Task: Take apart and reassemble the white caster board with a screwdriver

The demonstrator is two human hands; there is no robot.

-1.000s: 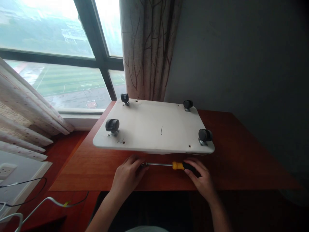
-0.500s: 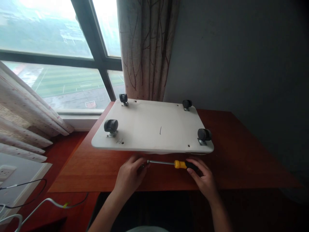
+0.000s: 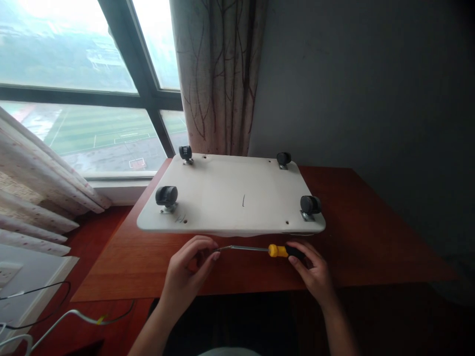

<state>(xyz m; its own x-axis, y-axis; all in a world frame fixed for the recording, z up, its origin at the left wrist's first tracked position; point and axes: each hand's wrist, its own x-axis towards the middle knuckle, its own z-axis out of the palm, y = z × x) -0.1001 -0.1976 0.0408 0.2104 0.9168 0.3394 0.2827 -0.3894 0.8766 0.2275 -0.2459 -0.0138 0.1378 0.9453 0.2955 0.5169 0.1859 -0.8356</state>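
My right hand is closed around the black end of a yellow and black screwdriver, whose shaft points left. Between the thumb and fingertips of my left hand is a small, thin screw, tilted slightly and meeting the screwdriver's tip. Just beyond both hands lies a white board with rounded corners. A black caster wheel stands upright at each corner: near left, near right, far left and far right. Small dark holes show near the casters.
The board rests on a reddish-brown wooden table. A window and patterned curtains are behind and to the left. A grey wall rises on the right. Cables hang at the lower left, beside a wall socket.
My left hand has shifted left and its fingers have opened out somewhat, showing more of the screw at the screwdriver tip. My right hand keeps its hold. The view has shifted slightly.
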